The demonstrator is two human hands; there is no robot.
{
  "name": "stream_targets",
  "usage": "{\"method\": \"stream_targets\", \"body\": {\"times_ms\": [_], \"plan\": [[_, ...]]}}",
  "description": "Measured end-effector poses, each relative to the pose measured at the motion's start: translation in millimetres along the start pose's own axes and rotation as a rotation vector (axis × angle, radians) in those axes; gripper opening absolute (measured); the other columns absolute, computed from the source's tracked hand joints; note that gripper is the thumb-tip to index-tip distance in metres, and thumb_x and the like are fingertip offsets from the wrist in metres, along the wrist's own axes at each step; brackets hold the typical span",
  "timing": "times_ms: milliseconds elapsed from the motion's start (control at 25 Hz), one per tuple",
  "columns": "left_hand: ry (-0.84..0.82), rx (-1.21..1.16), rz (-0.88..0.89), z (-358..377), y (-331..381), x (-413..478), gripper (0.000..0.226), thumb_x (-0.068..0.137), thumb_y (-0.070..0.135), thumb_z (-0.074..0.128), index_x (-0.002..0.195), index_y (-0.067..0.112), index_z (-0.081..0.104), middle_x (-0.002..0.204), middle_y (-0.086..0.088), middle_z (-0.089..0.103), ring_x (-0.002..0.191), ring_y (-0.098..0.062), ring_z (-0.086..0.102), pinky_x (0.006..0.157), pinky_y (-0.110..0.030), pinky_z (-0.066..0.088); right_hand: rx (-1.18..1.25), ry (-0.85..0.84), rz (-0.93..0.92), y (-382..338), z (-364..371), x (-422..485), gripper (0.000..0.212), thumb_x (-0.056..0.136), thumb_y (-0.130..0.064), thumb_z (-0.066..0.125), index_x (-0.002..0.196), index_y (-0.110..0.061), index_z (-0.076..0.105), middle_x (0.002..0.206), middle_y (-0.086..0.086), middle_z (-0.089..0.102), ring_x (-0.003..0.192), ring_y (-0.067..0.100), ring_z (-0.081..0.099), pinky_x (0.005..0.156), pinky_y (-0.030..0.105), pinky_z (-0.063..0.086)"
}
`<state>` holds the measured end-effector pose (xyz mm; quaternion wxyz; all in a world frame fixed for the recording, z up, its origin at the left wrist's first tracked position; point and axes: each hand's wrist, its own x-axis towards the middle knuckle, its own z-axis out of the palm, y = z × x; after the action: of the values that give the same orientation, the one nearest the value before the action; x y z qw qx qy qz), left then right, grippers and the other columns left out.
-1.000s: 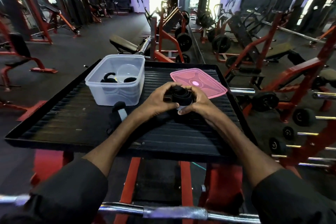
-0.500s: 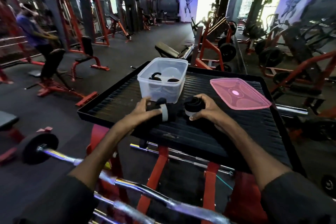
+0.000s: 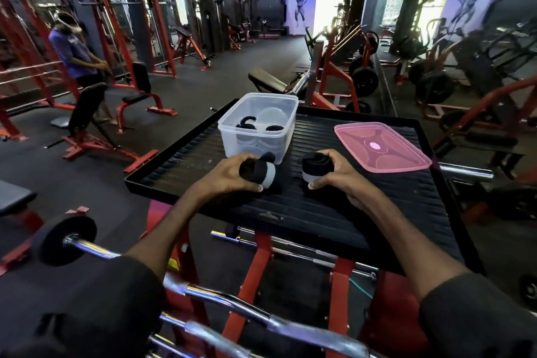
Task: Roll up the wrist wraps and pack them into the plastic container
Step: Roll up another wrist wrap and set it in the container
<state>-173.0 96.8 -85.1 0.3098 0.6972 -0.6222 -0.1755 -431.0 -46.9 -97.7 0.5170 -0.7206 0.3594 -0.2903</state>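
Observation:
Two rolled black wrist wraps with grey bands sit low over the black ribbed platform (image 3: 363, 212). My left hand (image 3: 229, 176) grips one roll (image 3: 263, 171) just in front of the clear plastic container (image 3: 232, 132). My right hand (image 3: 334, 173) holds the other roll (image 3: 312, 166) to the right of the container. Inside the container lie black rolled wraps (image 3: 247, 123). The pink lid (image 3: 380, 147) lies flat on the platform to the right of my right hand.
Chrome barbells (image 3: 232, 308) lie on a rack below the platform's near edge. A person (image 3: 75, 52) stands at a red bench far left. Red weight machines and plates fill the gym behind and to the right.
Both hands were together on one roll a second ago. They have parted: my left hand took up a second roll by the container, my right keeps the first. The view swung left.

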Motion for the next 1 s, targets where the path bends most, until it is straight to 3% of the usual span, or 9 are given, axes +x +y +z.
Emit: {"method": "stream_targets", "body": {"times_ms": [120,240,400,480,640,760,840,920,1000], "plan": [[-0.029,-0.077,0.090,6.5,18.0,11.3,0.057,0.074,0.020,0.090,0.124,0.018,0.063,0.114,0.009,0.067,0.104,0.008,0.062,0.089,-0.003,0.042,-0.010,-0.030,0.017,2.2,-6.9,-0.6,0.068,0.063,0.013,0.082,0.121,-0.013,0.060,0.119,0.008,0.068,0.111,0.020,0.063,0.095,0.028,0.050],[-0.048,-0.122,0.088,20.5,23.9,19.4,0.058,0.076,0.021,0.088,0.127,0.018,0.061,0.117,0.007,0.067,0.102,0.012,0.061,0.094,-0.010,0.046,-0.005,-0.054,0.001,5.1,-11.0,-2.6,0.066,0.065,0.013,0.081,0.123,-0.012,0.060,0.119,0.005,0.067,0.110,0.015,0.063,0.091,0.017,0.049],[-0.049,-0.261,0.033,40.0,22.4,21.4,0.062,0.081,0.015,0.084,0.134,0.016,0.053,0.122,0.008,0.064,0.105,0.015,0.060,0.087,-0.005,0.046,-0.026,-0.056,-0.039,8.1,-11.8,-4.4,0.062,0.067,0.010,0.083,0.121,-0.010,0.059,0.112,0.000,0.066,0.100,0.006,0.062,0.080,0.007,0.047],[-0.056,-0.276,0.043,47.8,20.1,19.9,0.069,0.081,0.017,0.085,0.139,0.016,0.047,0.129,0.007,0.062,0.114,0.011,0.058,0.092,-0.006,0.045,-0.040,-0.046,-0.045,8.4,-11.8,-4.1,0.061,0.066,0.005,0.085,0.119,-0.014,0.061,0.114,0.000,0.068,0.103,0.007,0.063,0.085,0.012,0.048],[-0.107,-0.318,0.043,49.0,19.3,18.1,0.071,0.083,0.010,0.082,0.141,0.016,0.041,0.128,0.013,0.059,0.113,0.016,0.056,0.093,-0.006,0.044,-0.076,-0.030,-0.072,7.3,-11.1,-5.3,0.059,0.067,-0.003,0.088,0.118,-0.016,0.061,0.115,0.000,0.069,0.105,0.009,0.064,0.095,0.024,0.048],[-0.153,-0.428,-0.035,38.3,23.5,25.4,0.060,0.084,0.016,0.082,0.135,0.017,0.050,0.127,0.002,0.065,0.118,-0.005,0.063,0.098,-0.021,0.051,-0.161,-0.018,-0.072,6.7,-9.5,-5.9,0.062,0.060,-0.024,0.091,0.115,-0.027,0.062,0.113,-0.007,0.070,0.110,0.010,0.065,0.105,0.038,0.047],[-0.179,-0.402,-0.048,32.2,27.4,34.3,0.057,0.082,0.021,0.084,0.131,0.018,0.054,0.124,0.000,0.068,0.116,-0.012,0.066,0.093,-0.022,0.054,-0.234,-0.008,-0.070,5.8,-8.3,-3.4,0.065,0.051,-0.041,0.089,0.110,-0.036,0.061,0.111,-0.011,0.071,0.110,0.010,0.065,0.108,0.048,0.043],[-0.214,-0.256,0.019,29.4,35.0,41.0,0.056,0.080,0.026,0.086,0.127,0.018,0.056,0.117,0.003,0.068,0.107,-0.009,0.067,0.083,-0.017,0.053,-0.266,0.001,-0.072,2.3,-8.2,-2.5,0.065,0.048,-0.040,0.091,0.106,-0.036,0.062,0.106,-0.010,0.073,0.106,0.012,0.068,0.105,0.051,0.046],[-0.180,-0.092,0.118,24.9,40.7,44.5,0.056,0.074,0.033,0.089,0.121,0.021,0.061,0.112,0.007,0.069,0.102,-0.006,0.066,0.083,-0.017,0.052,-0.256,-0.005,-0.079,-6.9,-8.1,-5.5,0.061,0.050,-0.025,0.094,0.104,-0.030,0.065,0.102,-0.005,0.075,0.102,0.016,0.070,0.099,0.050,0.052]]}}
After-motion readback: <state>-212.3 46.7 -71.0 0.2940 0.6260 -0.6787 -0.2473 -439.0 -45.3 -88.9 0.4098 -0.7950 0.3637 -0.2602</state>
